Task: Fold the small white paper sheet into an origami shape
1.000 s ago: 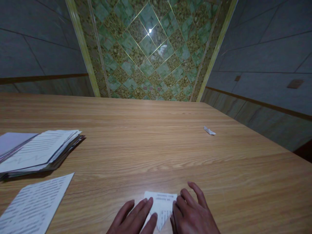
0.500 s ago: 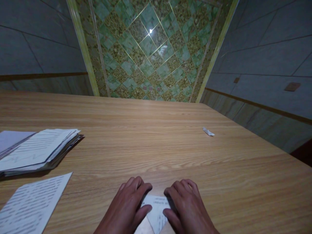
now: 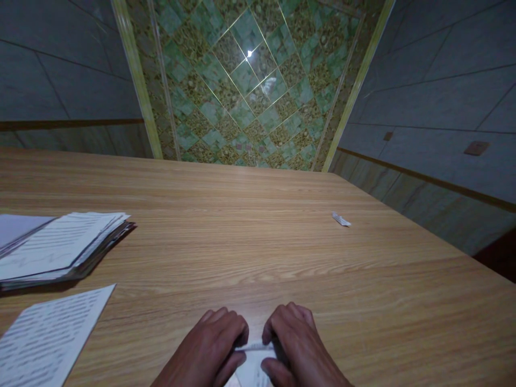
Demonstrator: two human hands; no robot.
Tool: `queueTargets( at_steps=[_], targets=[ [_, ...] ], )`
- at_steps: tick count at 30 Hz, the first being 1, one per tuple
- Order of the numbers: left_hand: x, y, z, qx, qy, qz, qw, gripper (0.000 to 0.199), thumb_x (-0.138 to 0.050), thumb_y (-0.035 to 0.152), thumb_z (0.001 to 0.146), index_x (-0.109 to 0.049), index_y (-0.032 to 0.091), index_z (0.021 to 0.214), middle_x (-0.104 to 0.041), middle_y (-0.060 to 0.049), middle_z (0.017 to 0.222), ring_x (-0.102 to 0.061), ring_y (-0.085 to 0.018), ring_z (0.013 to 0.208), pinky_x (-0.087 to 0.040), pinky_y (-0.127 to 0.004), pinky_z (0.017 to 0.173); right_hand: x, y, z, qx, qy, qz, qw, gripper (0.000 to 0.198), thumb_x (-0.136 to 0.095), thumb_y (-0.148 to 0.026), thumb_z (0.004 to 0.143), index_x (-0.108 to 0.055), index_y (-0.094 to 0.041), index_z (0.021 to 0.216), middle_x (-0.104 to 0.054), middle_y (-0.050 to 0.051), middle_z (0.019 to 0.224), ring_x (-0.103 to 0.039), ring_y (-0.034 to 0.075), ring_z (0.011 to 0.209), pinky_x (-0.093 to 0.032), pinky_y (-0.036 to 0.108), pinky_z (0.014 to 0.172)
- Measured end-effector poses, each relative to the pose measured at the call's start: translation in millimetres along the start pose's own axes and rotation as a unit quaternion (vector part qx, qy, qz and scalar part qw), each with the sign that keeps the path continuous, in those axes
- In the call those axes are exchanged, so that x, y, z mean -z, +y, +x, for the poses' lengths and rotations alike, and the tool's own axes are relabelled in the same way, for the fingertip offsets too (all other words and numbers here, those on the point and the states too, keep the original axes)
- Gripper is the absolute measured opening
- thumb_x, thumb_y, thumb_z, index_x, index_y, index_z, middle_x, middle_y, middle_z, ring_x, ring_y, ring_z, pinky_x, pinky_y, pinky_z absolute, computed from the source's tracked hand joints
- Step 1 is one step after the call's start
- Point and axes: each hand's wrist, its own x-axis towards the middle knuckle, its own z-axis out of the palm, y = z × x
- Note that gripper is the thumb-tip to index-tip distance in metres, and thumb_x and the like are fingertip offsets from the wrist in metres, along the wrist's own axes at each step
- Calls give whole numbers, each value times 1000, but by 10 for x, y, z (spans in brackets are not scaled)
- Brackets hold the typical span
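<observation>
At bottom centre of the view, a small folded paper (image 3: pixel 253 365) on a wide wooden tabletop (image 3: pixel 226 231), between two bare hands. White, with printed lines; a narrow raised fold along its far edge, and its near part cut off by the bottom of the view.

To its left, the left hand (image 3: pixel 220 338), back upward, fingers curled down; grip pinching the left end of the fold between bent fingers and thumb. To its right, the right hand (image 3: pixel 294 341), in nearly mirrored pose; grip closed about the right end, fingertips at the far edge, thumb lower down over the paper. Between the two grips, a short stretch of the fold in plain sight; both outer ends hidden under the hands.

Well apart on the left, a loose printed sheet (image 3: pixel 56 336), flat, and just beyond it a thick stack of papers (image 3: pixel 68 242), with a pale purple sheet (image 3: pixel 22 228) at its left. Far off on the right, a small white paper scrap (image 3: pixel 341 219). Beyond the tabletop, a shiny wall of green and brown diamond tiles (image 3: pixel 250 107) between grey side walls (image 3: pixel 439 97).
</observation>
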Motion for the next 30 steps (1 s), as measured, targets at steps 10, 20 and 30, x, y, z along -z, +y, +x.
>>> queueTargets(
  at_steps=[10, 20, 30],
  targets=[
    [103, 15, 65, -195, 174, 64, 963, 30, -29, 30, 112, -58, 23, 117, -68, -3, 83, -63, -18, 70, -51, -25, 60, -61, 157, 126, 228, 253, -26, 940, 16, -59, -9, 92, -56, -21, 83, -62, -2, 77, -55, 17, 76, -35, 33, 84],
    [-136, -51, 50, -107, 104, 181, 972, 14, -65, 14, 92, -61, 23, 82, -70, -2, 79, -64, -23, 67, -51, -32, 60, -171, 163, 240, 288, 266, -173, 904, 39, -43, -20, 109, -57, -20, 73, -61, -2, 68, -52, 16, 73, -31, 37, 93],
    [32, 70, 17, 90, -18, 76, 993, 6, -66, 23, 93, -72, 25, 96, -72, -5, 103, -68, -28, 96, -55, -42, 83, -5, 229, 161, 144, 84, -42, 985, 13, -76, -23, 94, -70, -24, 82, -69, -5, 82, -58, 15, 86, -33, 32, 92]
  ],
)
